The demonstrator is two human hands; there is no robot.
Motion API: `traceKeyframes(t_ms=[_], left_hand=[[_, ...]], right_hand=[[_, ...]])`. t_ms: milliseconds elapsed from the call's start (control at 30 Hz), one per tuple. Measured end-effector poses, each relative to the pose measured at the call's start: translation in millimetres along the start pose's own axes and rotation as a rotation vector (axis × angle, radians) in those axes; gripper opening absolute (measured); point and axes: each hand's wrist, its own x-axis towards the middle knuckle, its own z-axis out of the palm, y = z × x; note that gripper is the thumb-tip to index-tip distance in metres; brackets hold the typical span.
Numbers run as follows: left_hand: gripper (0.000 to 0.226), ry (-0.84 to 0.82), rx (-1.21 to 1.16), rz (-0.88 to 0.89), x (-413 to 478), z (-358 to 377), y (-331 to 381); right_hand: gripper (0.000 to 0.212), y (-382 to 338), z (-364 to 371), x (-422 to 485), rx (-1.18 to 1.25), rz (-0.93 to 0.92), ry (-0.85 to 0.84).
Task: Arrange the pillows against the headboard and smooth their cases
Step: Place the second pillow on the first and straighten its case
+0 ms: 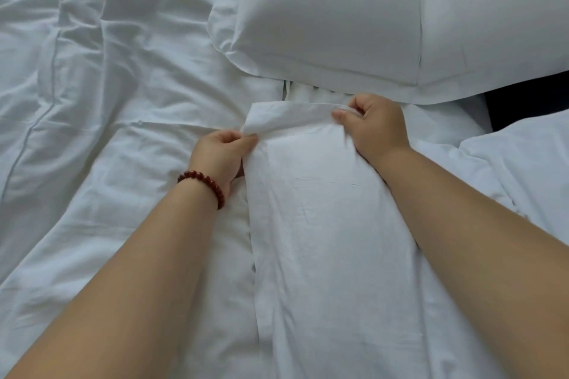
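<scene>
Pillow [323,224] lies lengthwise, near to far, on the rumpled duvet [123,101], its case's open hem [295,111] at the far end, just short of the plump second pillow [323,9]. Left hand [218,154] and right hand [375,126] each pinch a hem corner, right slightly farther

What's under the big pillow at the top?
Below the near edge of the big pillow, a strip of bunched white fabric shows, just beyond the pillowcase flap pinched by the left hand and right hand. Anything further underneath is covered.
</scene>
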Motion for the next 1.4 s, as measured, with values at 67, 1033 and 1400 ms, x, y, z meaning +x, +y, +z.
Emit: traceKeyframes(t_ms=[67, 1033, 1400], left_hand=[[0.009, 0.103, -0.037, 0.022, 2.6, 2.2, -3.4], [0.031, -0.069, 0.096, -0.220, -145.8, -23.4, -90.4], [0.034, -0.032, 0.349, -0.066, -219.7, -54.7, -153.0]], right_hand=[[0.036, 3.2, 6.5, 0.5, -0.079, -0.045, 0.045], [0.062, -18.4, -6.6, -249.8, -0.618, -0.080, -0.215], [0.061, -23.0, 5.5, -363.2, -0.645, 0.013, -0.164]])
